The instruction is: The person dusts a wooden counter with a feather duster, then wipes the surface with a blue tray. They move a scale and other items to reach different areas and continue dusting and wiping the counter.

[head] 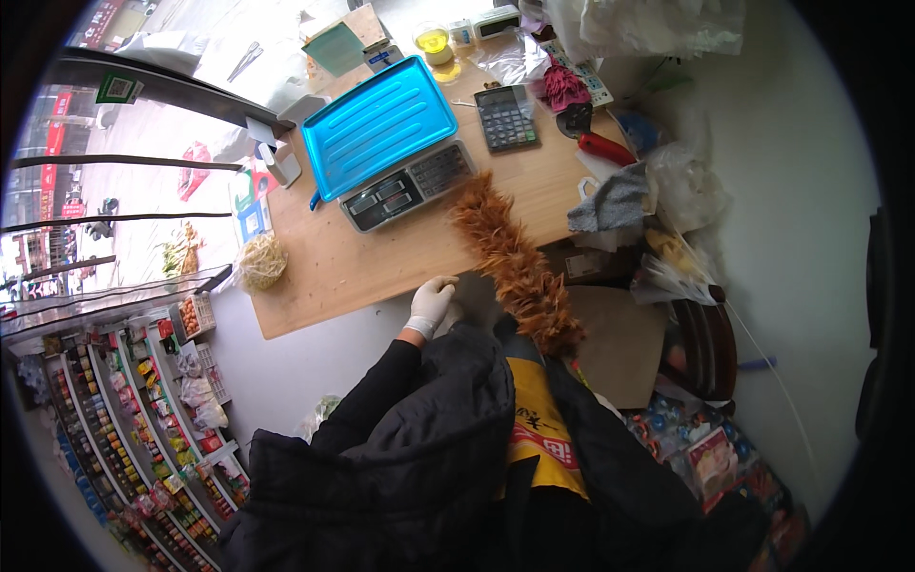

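Observation:
My left hand [431, 304], in a white glove, is held just off the front edge of the wooden table [400, 264], its fingers curled with nothing visible in them. A brown feather duster [518, 264] slants from the table's front part down towards my right side. Its thin handle runs to my right hand [607, 406], of which only a sliver of white glove shows beside the dark sleeve; the fingers are hidden. The duster's tip lies close to the digital scale [407, 187] with its blue tray [382, 125]. Behind stands a calculator [506, 118].
A red-handled tool [604, 148] and a grey cloth [610, 199] lie at the table's right side. A bag of pale food [261, 263] sits at the left edge. Stocked shelves [136, 429] are at the lower left, a dark wooden chair back [704, 350] at the right.

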Available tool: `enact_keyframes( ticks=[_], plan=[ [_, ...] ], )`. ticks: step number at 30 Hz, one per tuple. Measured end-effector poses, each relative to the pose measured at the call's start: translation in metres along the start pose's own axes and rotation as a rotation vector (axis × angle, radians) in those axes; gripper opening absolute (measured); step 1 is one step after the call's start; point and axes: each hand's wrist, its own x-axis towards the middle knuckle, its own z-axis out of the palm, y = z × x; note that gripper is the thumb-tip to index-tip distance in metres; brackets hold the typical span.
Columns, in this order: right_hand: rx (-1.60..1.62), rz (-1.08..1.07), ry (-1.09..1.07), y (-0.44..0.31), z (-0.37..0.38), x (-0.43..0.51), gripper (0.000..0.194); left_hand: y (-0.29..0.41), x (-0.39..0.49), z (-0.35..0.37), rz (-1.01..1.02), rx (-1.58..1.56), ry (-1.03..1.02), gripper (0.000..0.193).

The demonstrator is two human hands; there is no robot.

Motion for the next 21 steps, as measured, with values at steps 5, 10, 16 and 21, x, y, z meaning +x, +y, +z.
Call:
enact_keyframes(
  ticks=[5, 10, 16, 21],
  plan=[
    [0.06, -0.034, 0.091, -0.009, 0.006, -0.016, 0.035, -0.01, 0.001, -0.009, 0.065, -0.019, -0.037, 0.027],
    [0.115, -0.024, 0.178, -0.008, 0.045, -0.031, 0.036, -0.03, -0.015, -0.022, 0.071, -0.031, -0.176, 0.027],
    [0.108, -0.035, 0.174, -0.039, 0.107, -0.063, 0.037, -0.093, -0.041, -0.088, 0.061, -0.04, -0.204, 0.028],
    [0.048, -0.075, 0.112, -0.071, 0.156, -0.093, 0.038, -0.153, -0.054, -0.143, -0.057, -0.163, -0.12, 0.026]
  ],
)
